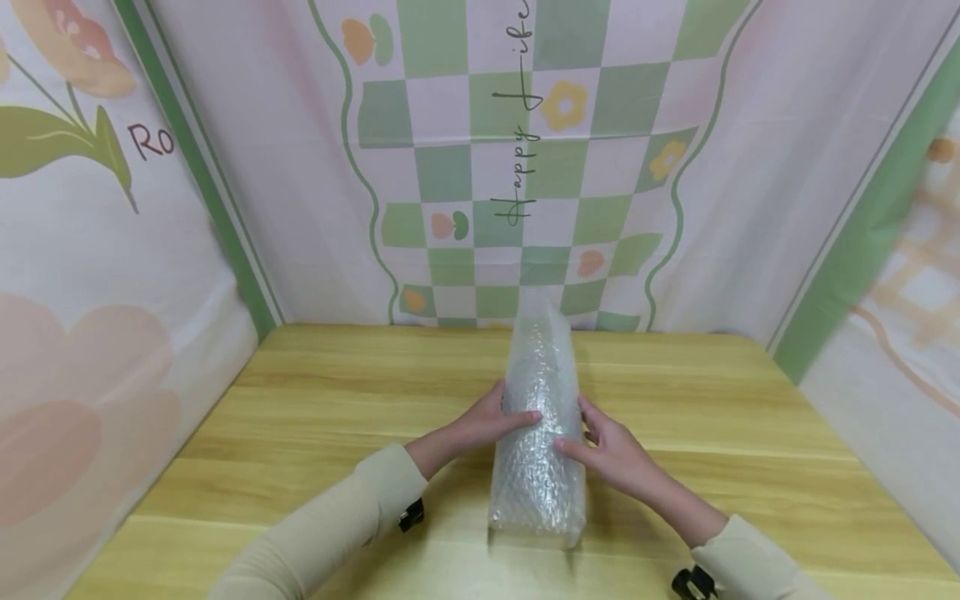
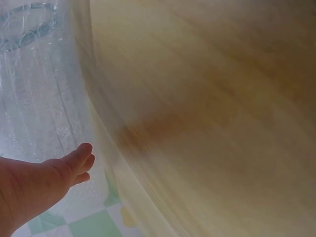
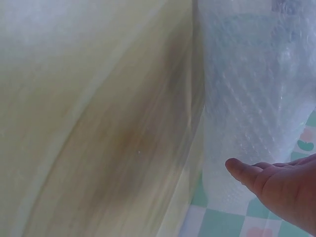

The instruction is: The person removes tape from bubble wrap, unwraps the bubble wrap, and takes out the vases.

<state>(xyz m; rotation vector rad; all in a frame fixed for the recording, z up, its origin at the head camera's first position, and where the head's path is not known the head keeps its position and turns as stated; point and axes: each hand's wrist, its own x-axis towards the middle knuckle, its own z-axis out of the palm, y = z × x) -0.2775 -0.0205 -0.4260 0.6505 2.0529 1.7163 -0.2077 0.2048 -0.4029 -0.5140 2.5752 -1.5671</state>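
A tall bundle of clear bubble wrap (image 1: 536,483) stands upright near the middle of the table, narrowing toward its loose top. My left hand (image 1: 483,421) holds its left side, thumb laid across the front and the other fingers mostly hidden behind. On the right side my right hand (image 1: 618,454) grips it, thumb on the front, fingers round the side. In the left wrist view, a blue-green ring shows through the wrap (image 2: 34,89) near the top of the picture. What lies inside is too blurred to tell. The right wrist view shows the thumb against the layered wrap (image 3: 252,98).
The bundle is on a wooden table (image 1: 360,367). Printed cloth (image 1: 442,171) with green checks and lettering hangs behind it, and patterned cloth (image 1: 75,275) closes off the left side. A similar cloth (image 1: 885,383) stands at the right.
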